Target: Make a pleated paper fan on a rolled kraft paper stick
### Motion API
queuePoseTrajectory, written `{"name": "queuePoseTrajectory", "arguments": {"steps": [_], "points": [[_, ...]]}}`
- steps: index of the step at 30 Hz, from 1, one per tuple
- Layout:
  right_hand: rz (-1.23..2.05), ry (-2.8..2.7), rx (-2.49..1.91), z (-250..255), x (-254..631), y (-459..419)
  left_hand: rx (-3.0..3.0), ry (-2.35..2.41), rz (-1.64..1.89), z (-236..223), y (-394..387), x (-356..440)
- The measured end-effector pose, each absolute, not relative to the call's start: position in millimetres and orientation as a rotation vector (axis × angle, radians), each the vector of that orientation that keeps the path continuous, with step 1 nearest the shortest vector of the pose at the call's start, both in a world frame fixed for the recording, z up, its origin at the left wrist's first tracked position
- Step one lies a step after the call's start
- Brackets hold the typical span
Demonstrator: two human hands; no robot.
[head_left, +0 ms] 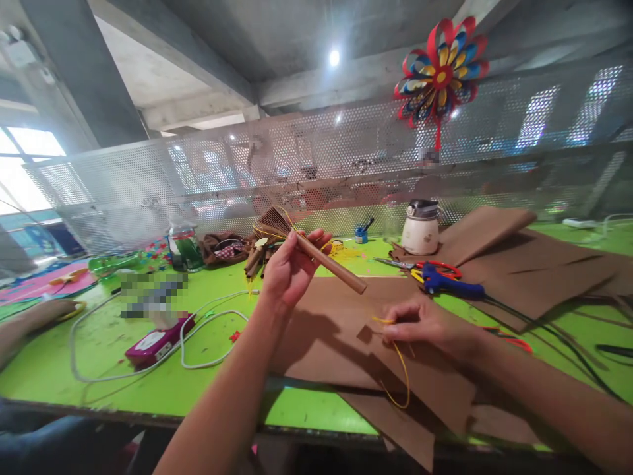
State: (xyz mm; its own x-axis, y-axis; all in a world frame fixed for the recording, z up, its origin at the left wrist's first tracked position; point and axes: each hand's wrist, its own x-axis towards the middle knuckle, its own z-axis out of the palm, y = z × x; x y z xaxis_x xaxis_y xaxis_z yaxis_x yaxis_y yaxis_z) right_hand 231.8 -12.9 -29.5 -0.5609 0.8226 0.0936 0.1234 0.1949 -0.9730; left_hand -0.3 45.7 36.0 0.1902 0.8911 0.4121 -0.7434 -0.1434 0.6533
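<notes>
My left hand (295, 267) is closed round a rolled brown paper tube (341, 269), held up at a slant above the table. At the tube's far end a pleated or fringed brown paper fan (274, 223) spreads out, with yellow string round it. My right hand (420, 322) pinches a thin yellow string (406, 369), which hangs down in a loop over the brown paper sheet (326, 336). A small brown paper scrap (366, 335) shows beside the right fingertips; whether they touch it I cannot tell.
On the green table (316, 417), a blue glue gun (450, 284) and red-handled scissors (442, 267) lie right, near a white flask (420, 227) and stacked brown paper (534, 264). Left are a purple tissue pack (158, 343) and white cable (185, 353). Another person's arm (37, 322) rests far left.
</notes>
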Motion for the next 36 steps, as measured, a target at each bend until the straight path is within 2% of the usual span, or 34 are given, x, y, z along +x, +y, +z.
{"name": "queuePoseTrajectory", "arguments": {"steps": [5,12,17,21,27,32,36], "points": [[1.011,-2.245,-0.835,-30.8,225.3,-13.0,0.941,0.213,1.421,34.8,44.5,-0.9],[0.910,-2.480,-0.770,-18.9,244.5,-6.9,0.948,0.188,1.331,40.4,37.6,-8.8],[0.513,-2.025,-1.101,-5.7,275.2,13.0,1.004,0.166,1.295,41.8,32.9,-5.6],[0.207,-1.663,-1.169,-6.5,277.9,21.3,1.096,0.140,1.223,41.8,25.1,1.3],[-0.101,-1.557,-1.167,-11.7,271.6,25.6,1.272,0.176,1.292,40.9,12.2,10.5],[-0.520,-1.393,-1.300,-15.7,314.8,48.1,1.296,0.200,1.365,43.4,14.9,9.9],[-0.639,-1.296,-1.339,-16.4,337.9,58.3,1.227,0.144,1.437,46.7,17.2,8.0]]}}
